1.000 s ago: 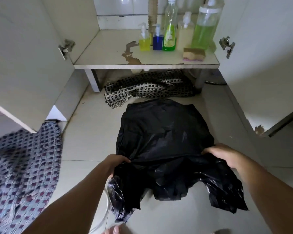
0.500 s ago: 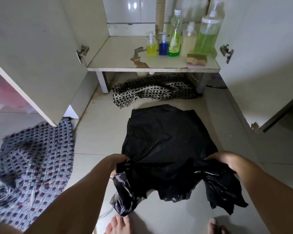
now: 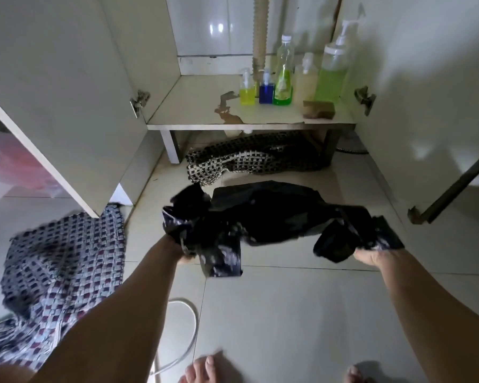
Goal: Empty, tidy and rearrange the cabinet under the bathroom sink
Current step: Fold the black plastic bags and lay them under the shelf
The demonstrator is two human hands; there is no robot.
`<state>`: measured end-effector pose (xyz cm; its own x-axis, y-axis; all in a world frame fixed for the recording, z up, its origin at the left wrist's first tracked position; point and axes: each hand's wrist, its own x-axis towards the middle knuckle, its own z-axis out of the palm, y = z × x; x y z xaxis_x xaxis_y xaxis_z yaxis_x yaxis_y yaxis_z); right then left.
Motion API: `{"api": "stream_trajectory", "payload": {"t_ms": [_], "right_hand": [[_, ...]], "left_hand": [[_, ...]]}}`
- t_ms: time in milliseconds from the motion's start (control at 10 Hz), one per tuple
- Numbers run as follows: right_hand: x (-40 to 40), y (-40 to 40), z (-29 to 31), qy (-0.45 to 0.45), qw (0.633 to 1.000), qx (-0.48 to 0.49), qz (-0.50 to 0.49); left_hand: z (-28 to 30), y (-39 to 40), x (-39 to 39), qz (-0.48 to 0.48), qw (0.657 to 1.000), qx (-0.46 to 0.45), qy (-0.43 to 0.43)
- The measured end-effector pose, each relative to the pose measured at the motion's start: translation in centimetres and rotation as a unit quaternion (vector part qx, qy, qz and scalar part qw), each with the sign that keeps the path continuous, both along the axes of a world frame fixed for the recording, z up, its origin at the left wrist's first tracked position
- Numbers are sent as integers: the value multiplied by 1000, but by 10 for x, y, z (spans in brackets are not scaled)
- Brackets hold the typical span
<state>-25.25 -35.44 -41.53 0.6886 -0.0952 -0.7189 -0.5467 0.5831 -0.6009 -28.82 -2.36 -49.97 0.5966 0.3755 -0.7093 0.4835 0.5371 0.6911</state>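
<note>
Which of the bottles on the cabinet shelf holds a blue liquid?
The small pump bottle, second from the left in the row. It stands between the small yellow bottle and the taller green one.

Pale glossy floor (image 3: 302, 313) tiles run under a white cabinet (image 3: 260, 117) with both doors swung open. Behind the cabinet, the tiled wall (image 3: 205, 26) catches soft glints of light. Left of the cabinet lies a checked mat (image 3: 58, 272); under it lies a darker woven mat (image 3: 249, 158). The cabinet's shelf is stained and peeling.
</note>
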Motion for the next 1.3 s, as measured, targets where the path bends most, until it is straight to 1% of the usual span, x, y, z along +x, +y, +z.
{"api": "stream_trajectory", "payload": {"t_ms": [100,200,300,400,500,600,700,800,900,1000,1100,1200,1300], "right_hand": [[109,-36,-122,-29,986,137,-87],[139,-26,-129,17,988,130,-85],[158,-1,-110,3,986,156,-53],[170,6,-111,-5,996,83,-21],[185,-2,-128,-6,994,-38,107],[196,-14,-152,-34,961,-233,146],[204,-32,-186,-103,871,-459,141],[208,-36,-215,-103,841,-483,220],[210,-27,-233,-74,845,-475,236],[203,-24,-238,-62,842,-490,216],[186,-30,-230,-80,830,-505,223],[163,-39,-222,-66,818,-517,242],[135,-52,-222,-21,809,-521,272]], "left_hand": [[2,14,40,57,991,-119,-6],[0,17,76,102,976,-194,7],[8,1,107,96,972,-214,15],[5,2,136,47,980,-193,-3],[-8,12,152,-58,998,6,30],[-42,20,155,19,967,251,39],[-84,22,147,-79,949,307,0],[-115,23,148,-177,943,281,15],[-134,23,156,-146,941,296,68],[-139,19,155,-143,922,339,117],[-140,19,139,-169,891,394,148],[-145,20,112,-216,870,408,174],[-147,13,81,-274,839,423,206]]}}
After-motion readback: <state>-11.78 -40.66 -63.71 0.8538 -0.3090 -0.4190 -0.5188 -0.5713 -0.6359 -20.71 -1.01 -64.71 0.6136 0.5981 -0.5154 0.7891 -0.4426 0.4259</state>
